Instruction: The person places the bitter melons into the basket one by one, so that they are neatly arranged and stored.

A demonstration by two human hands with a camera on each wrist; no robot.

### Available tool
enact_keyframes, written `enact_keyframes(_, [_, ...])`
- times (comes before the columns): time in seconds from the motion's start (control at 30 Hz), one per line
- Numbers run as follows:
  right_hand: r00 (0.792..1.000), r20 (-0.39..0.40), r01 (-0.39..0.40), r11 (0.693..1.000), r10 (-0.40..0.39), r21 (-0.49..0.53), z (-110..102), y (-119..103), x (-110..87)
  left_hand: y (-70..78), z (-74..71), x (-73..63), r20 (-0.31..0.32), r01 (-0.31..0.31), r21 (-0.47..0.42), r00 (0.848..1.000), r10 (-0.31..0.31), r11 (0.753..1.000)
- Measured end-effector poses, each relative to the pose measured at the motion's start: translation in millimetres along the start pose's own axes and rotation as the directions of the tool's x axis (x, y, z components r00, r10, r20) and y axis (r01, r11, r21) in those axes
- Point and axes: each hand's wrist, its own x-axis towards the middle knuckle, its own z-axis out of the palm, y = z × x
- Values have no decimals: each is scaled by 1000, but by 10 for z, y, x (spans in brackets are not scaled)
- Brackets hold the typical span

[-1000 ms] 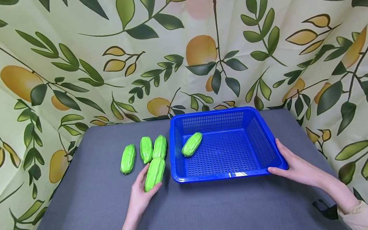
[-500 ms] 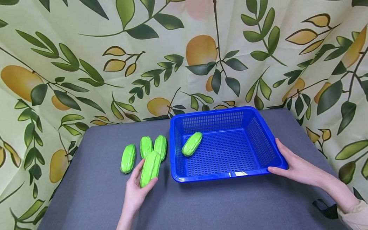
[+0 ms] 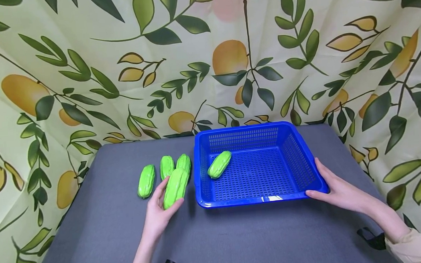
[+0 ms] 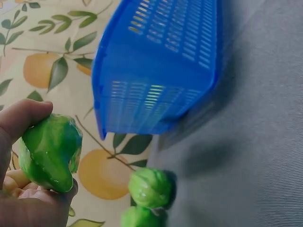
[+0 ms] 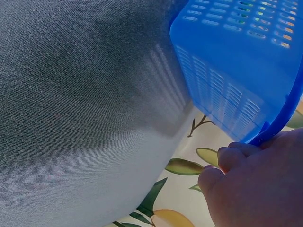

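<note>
My left hand (image 3: 157,215) holds a bright green, ridged bitter melon (image 3: 175,188) between thumb and fingers, raised above the table to the left of the basket. In the left wrist view the same bitter melon (image 4: 49,153) shows end-on in the grip. Behind it, one bitter melon (image 3: 183,162) is partly covered, with another (image 3: 167,165) beside it and a third (image 3: 146,181) farther left. The blue plastic basket (image 3: 236,202) has one bitter melon (image 3: 220,164) lying at its left side. My right hand (image 3: 339,192) grips the basket's right front corner, thumb on the rim.
The grey cloth-covered table (image 3: 257,241) carries everything. A curtain (image 3: 193,92) printed with fruit and leaves stands along the back and both sides. Perforated basket walls (image 4: 156,56) rise to the right of the left hand.
My left hand with its bitter melon has shifted left and away from me, then slightly back right, and now sits farther back over the melons behind. The right hand and basket stay put.
</note>
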Motion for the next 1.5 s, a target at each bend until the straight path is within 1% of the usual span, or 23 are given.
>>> enact_keyframes(0.23, [1000,-1,4,1000,-4,-5,-8,-13,13,96,-23,53,1,-7,-22,1000,7,1000])
enact_keyframes(0.57, [1000,1,6,1000,-6,-5,3,-9,14,271,-23,192,51,-10,3,999,10,1000])
enact_keyframes(0.7, [1000,2,6,1000,-6,-10,11,-14,15,344,-31,227,51,-26,3,998,26,1000])
enact_keyframes(0.83, [1000,-3,11,1000,-11,-11,6,-17,11,416,-18,267,53,-14,-9,998,15,1000])
enact_keyframes(0.93, [1000,-6,16,1000,-16,-6,-1,-19,12,469,21,314,69,-4,3,998,4,1000])
enact_keyframes(1.07, [1000,-4,13,1000,-13,-2,-5,-20,9,536,102,387,95,-17,16,995,15,1000])
enact_keyframes(1.27, [1000,-2,3,1000,-3,-7,5,-11,13,643,185,475,109,-32,11,994,31,999])
enact_keyframes(1.37, [1000,-5,9,1000,-9,-5,2,-4,10,705,260,526,130,-49,-2,990,49,999])
enact_keyframes(1.5, [1000,-9,14,1000,-14,-7,7,8,14,783,396,600,180,-86,-43,979,93,995])
